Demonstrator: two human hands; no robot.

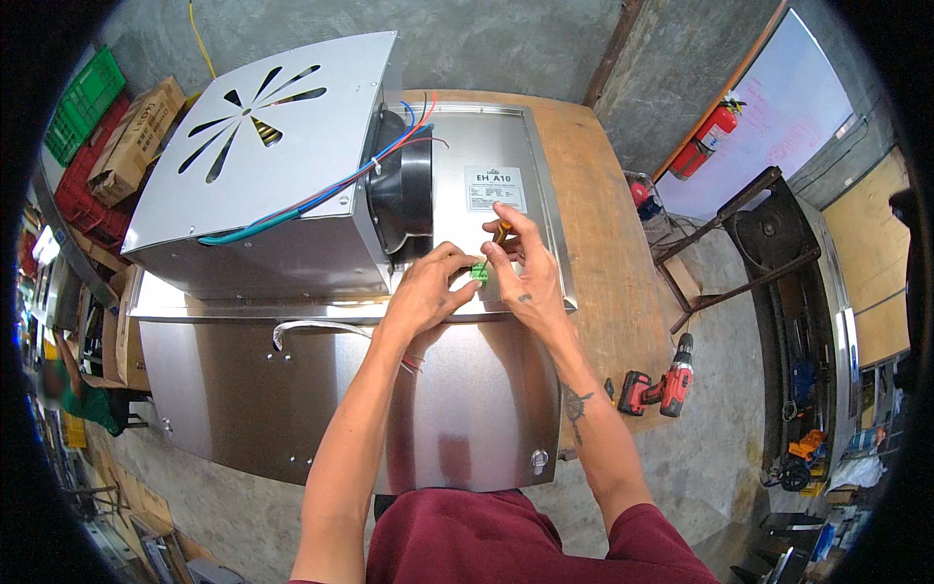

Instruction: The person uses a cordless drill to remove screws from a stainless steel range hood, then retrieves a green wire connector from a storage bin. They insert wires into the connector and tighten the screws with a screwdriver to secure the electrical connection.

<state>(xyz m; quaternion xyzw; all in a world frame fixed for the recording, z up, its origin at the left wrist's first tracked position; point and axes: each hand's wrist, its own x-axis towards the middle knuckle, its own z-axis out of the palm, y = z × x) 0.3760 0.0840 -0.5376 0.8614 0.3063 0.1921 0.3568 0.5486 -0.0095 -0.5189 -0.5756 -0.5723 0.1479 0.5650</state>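
My left hand [426, 289] pinches a small green terminal block [479, 273] between thumb and fingers, above the bright metal panel. Closed around a small screwdriver [502, 232] with an orange-yellow handle, my right hand [530, 282] holds it tilted, its tip at the block. Whether the tip sits in a screw is too small to tell. A printed silver label [495, 190] lies just beyond my fingers. Left of my hands stands a grey metal box [282, 107] with petal-shaped slots and a black round duct collar [404, 180]. Blue, red and green wires [331, 195] run across the box.
The stainless steel unit [263, 380] rests on a wooden table [608, 263]. A white cable [316, 326] lies along its near ledge. A red and black cordless drill [671, 384] is at the table's right edge. A fire extinguisher [708, 136] hangs by a whiteboard [788, 107].
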